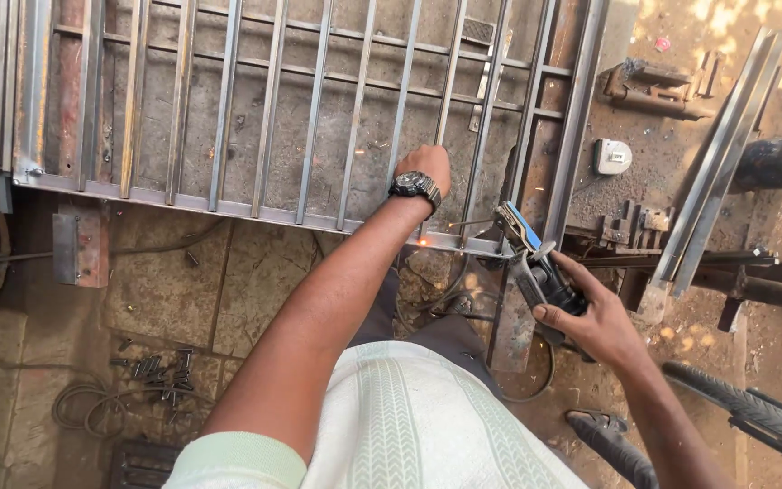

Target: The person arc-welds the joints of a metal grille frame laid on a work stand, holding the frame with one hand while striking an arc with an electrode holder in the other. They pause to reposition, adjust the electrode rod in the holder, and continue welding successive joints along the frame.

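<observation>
A steel window grille [183,201] with several upright bars lies flat on the stone floor. My left hand [425,163], a black watch [414,187] on its wrist, is closed around one upright bar near the grille's lower rail. My right hand [590,312] grips a welding electrode holder [527,254], whose thin rod [471,223] points left toward the rail. Small sparks [423,242] glow on the rail just below my left wrist.
A tape measure [612,156] lies right of the grille. Long angle irons [726,154] and a dark pipe [780,161] lie at the right. Short metal pieces [160,371] and a coiled cable [83,407] lie at lower left. A tyre [744,407] is at lower right.
</observation>
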